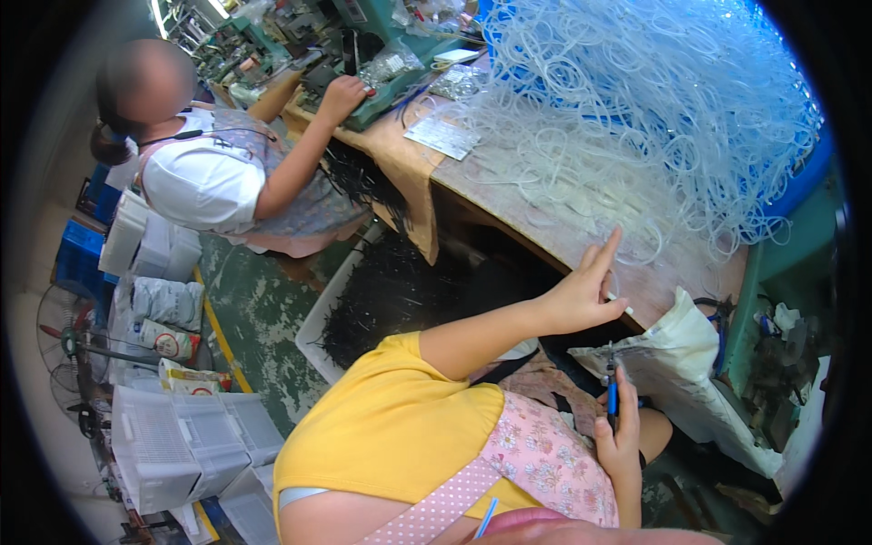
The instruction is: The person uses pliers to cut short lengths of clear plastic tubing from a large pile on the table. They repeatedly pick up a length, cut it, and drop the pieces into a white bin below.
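Gripping a blue-handled hand tool (612, 400) at lower right, the right hand (620, 436) is closed. Above it, the left hand (586, 295), fingers open, touches clear plastic tubing loops (636, 118) heaped on the brown workbench (545, 213).

Lower right, a white plastic bag (677, 363) hangs off my bench. Far left, printed packets (168, 341) and a small carton (193, 377) sit stacked.

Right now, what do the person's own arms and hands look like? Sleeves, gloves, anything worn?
Both hands bare, no gloves: left hand, right hand. Left arm has a short yellow sleeve ending above the elbow; forearms uncovered. No watch or ring visible. Right sleeve out of view.
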{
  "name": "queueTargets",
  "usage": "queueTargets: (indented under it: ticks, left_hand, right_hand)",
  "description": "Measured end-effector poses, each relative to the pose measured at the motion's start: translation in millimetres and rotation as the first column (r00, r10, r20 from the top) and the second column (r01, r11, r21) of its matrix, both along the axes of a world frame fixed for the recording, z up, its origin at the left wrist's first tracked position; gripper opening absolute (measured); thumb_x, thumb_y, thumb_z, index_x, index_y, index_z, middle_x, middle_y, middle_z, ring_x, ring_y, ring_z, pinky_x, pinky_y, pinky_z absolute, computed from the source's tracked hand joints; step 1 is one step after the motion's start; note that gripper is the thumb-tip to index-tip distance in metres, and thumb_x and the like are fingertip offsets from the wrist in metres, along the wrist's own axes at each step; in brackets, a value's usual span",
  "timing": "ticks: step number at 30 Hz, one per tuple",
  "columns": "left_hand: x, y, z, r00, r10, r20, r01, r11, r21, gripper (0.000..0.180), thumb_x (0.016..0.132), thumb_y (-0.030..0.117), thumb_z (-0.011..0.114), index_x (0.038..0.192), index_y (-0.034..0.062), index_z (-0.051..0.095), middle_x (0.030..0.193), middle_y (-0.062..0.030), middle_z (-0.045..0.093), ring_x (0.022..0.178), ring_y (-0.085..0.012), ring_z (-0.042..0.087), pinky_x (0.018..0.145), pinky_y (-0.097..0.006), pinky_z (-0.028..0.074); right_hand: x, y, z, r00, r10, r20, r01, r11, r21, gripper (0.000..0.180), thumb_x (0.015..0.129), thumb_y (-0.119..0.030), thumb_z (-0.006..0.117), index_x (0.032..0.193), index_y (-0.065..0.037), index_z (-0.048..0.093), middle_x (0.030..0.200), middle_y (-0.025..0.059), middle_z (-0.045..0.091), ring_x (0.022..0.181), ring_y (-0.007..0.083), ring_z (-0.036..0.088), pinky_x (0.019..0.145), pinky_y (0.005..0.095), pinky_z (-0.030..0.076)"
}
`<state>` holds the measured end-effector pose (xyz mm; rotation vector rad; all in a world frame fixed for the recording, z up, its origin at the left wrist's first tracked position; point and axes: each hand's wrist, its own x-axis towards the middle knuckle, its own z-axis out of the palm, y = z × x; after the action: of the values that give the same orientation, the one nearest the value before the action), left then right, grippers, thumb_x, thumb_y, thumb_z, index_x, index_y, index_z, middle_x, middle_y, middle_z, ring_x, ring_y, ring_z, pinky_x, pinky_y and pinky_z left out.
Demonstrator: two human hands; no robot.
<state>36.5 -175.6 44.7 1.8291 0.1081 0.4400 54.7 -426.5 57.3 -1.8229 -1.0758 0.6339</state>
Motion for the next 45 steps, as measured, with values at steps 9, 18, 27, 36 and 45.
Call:
queueTargets:
  ticks: [9, 18, 27, 36, 45]
  left_hand:
    - [-10.4, 13.8, -10.9, 0.992, -0.029, 0.126, 0.088, 0.863, -0.497, 0.055, 0.097, 0.015, 0.045, 0.148, 0.0044, 0.026, 0.131, -0.0096, 0.044, 0.102, -0.0154, 0.053, 0.091, -0.029, 0.046]
    - [-28.3, 29.9, -1.6, 0.955, -0.232, 0.185, 0.229, 0.181, -0.956, 0.051, 0.098, 0.030, 0.043, 0.142, 0.0057, 0.038, 0.125, -0.0101, 0.055, 0.099, -0.0174, 0.059, 0.088, -0.035, 0.049]
    - [-31.9, 31.9, -16.7, 0.910, -0.269, 0.317, 0.353, 0.099, -0.930, 0.052, 0.097, 0.031, 0.042, 0.140, 0.0013, 0.039, 0.129, -0.0125, 0.053, 0.103, -0.0188, 0.059, 0.092, -0.036, 0.048]
    - [-34.6, 33.5, -17.1, 0.929, -0.191, 0.318, 0.332, 0.050, -0.942, 0.050, 0.097, 0.028, 0.045, 0.140, 0.0049, 0.038, 0.132, -0.0121, 0.052, 0.110, -0.0208, 0.057, 0.098, -0.039, 0.045]
    - [-33.0, 34.6, -27.1, 0.963, -0.176, 0.205, 0.231, 0.142, -0.962, 0.046, 0.095, 0.027, 0.047, 0.137, 0.0090, 0.042, 0.123, -0.0090, 0.057, 0.095, -0.0158, 0.058, 0.082, -0.032, 0.049]
  right_hand:
    - [3.9, 11.0, -2.5, 0.998, 0.054, -0.010, -0.054, 0.999, 0.002, 0.066, 0.081, -0.023, 0.058, 0.139, 0.003, 0.039, 0.128, 0.0231, 0.046, 0.117, 0.0363, 0.047, 0.101, 0.0395, 0.037]
    - [4.1, 29.0, -3.4, 0.996, 0.084, -0.016, -0.085, 0.996, -0.020, 0.068, 0.079, -0.024, 0.058, 0.139, 0.002, 0.039, 0.130, 0.0232, 0.046, 0.118, 0.0373, 0.047, 0.102, 0.0402, 0.035]
    - [1.1, 37.5, -1.0, 0.996, 0.073, -0.043, -0.076, 0.996, -0.056, 0.071, 0.084, -0.037, 0.057, 0.139, 0.004, 0.037, 0.129, 0.0231, 0.046, 0.119, 0.0360, 0.046, 0.102, 0.0398, 0.035]
    - [0.5, 40.6, -3.5, 0.997, 0.071, -0.027, -0.073, 0.995, -0.064, 0.072, 0.085, -0.039, 0.056, 0.140, 0.003, 0.036, 0.129, 0.0222, 0.046, 0.119, 0.0345, 0.047, 0.101, 0.0385, 0.036]
    - [3.0, 40.0, -11.4, 0.997, 0.071, -0.014, -0.071, 0.996, -0.046, 0.074, 0.085, -0.041, 0.057, 0.142, 0.002, 0.035, 0.122, 0.0173, 0.046, 0.109, 0.0290, 0.047, 0.096, 0.0355, 0.037]
